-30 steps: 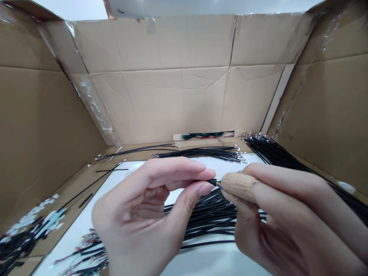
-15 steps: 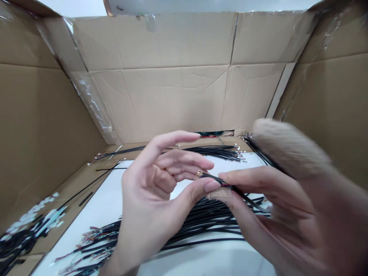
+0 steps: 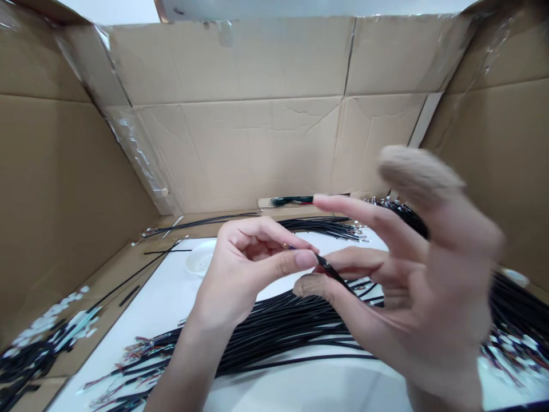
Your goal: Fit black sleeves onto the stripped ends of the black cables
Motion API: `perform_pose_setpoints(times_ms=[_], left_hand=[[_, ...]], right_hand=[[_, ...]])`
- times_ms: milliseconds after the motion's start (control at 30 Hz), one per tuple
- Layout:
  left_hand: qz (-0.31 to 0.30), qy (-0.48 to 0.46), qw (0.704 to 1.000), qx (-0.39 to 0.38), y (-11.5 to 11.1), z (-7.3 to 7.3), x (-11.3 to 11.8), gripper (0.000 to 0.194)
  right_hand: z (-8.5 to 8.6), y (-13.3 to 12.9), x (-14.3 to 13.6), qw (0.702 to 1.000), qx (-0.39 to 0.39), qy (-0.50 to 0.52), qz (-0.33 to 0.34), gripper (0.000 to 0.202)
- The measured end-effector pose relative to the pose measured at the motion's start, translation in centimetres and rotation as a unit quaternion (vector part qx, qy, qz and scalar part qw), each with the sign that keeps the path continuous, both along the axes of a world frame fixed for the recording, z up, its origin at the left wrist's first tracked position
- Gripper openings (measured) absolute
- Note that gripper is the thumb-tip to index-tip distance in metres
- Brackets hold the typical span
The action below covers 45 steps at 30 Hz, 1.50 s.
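Observation:
A thin black cable (image 3: 337,276) with small metal-tipped wire ends is held up in front of me. My left hand (image 3: 257,260) pinches it near the wire end between thumb and forefinger; the other fingers curl behind. My right hand (image 3: 412,280) has its thumb and a finger on the cable just below, while two fingers stretch up and away, blurred. Tan finger covers sit on the right thumb and one raised finger. Under both hands lies a thick bundle of black cables (image 3: 295,329), with bare coloured wire ends at its left.
Cardboard walls (image 3: 257,143) enclose a white work surface (image 3: 343,383). More black cables (image 3: 317,225) lie at the back, others (image 3: 521,309) at right. A white dish (image 3: 198,264) stands behind my left hand. Black pieces with white connectors (image 3: 55,326) lie at left.
My left hand has closed its forefinger down over the cable's wire end and turned inward. My right hand's upper fingers have lifted and spread, uncovering cables at right.

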<state>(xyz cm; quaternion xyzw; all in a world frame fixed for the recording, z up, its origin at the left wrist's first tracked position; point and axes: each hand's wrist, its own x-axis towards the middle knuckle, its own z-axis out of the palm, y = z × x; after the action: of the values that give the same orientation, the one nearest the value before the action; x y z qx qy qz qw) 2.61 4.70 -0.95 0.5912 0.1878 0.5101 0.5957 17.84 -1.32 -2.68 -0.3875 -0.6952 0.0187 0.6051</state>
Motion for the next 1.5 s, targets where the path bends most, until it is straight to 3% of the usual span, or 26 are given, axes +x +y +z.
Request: perform_pose_setpoints(times_ms=[133, 433, 567, 700, 767, 933, 1067, 1233, 1500], left_hand=[[0.036, -0.036, 0.998, 0.022, 0.2, 0.0, -0.7, 0.013], [0.159, 0.063, 0.973, 0.153, -1.0, 0.5, -1.7, 0.020], [0.160, 0.073, 0.975, 0.138, -1.0, 0.7, -1.7, 0.020], [0.137, 0.047, 0.983, 0.109, -0.7, 0.6, -1.1, 0.020], [0.122, 0.052, 0.985, 0.107, -0.5, 0.4, -1.0, 0.020], [0.074, 0.017, 0.993, 0.085, -0.3, 0.2, -0.9, 0.017], [0.026, 0.006, 0.997, 0.074, -0.1, 0.1, -0.9, 0.010], [0.102, 0.020, 0.988, 0.117, -0.2, -0.2, -0.8, 0.004], [0.134, 0.017, 0.982, 0.129, -0.8, -0.2, -0.3, 0.007]], right_hand=[[0.0, 0.5, 0.8, 0.993, -0.054, 0.038, 0.102, 0.078], [0.0, 0.2, 0.8, 0.996, 0.012, -0.088, 0.009, 0.068], [-0.3, 0.4, 1.0, 0.994, 0.034, -0.106, -0.009, 0.080], [-0.3, 0.4, 0.9, 0.995, 0.025, -0.095, 0.026, 0.080], [-0.2, 0.4, 0.7, 0.997, 0.002, -0.067, 0.047, 0.071], [0.3, 0.7, 0.0, 0.998, -0.022, 0.011, 0.054, 0.014], [0.6, 0.8, -0.1, 0.997, -0.010, 0.037, 0.060, 0.014], [0.7, 0.8, -0.3, 0.997, -0.016, 0.053, 0.048, 0.017], [0.7, 1.3, -0.3, 0.998, -0.018, 0.050, 0.044, 0.013]])
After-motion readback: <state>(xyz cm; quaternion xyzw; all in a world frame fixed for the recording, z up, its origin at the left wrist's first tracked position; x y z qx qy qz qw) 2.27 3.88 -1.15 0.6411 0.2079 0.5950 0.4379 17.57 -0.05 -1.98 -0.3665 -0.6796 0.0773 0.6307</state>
